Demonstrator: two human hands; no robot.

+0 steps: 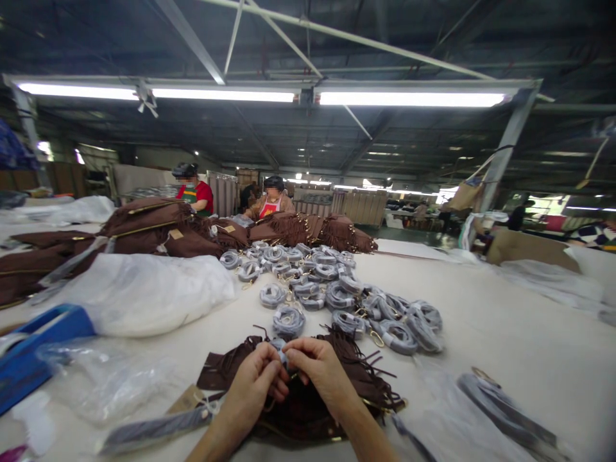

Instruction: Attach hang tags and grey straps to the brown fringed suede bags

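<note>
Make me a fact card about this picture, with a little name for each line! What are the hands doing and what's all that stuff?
Left hand: fingers curled, at a small grey-blue thing, partly hidden
Right hand: fingers bent, at the same thing; grip unclear
Under the hands: brown fringed bag
Beyond it: many wrapped grey coiled straps, some with gold clips
Far left: pile of brown bags
Near left: blue object, clear plastic
Across the table: two people
Overhead: bright tube lights
</note>
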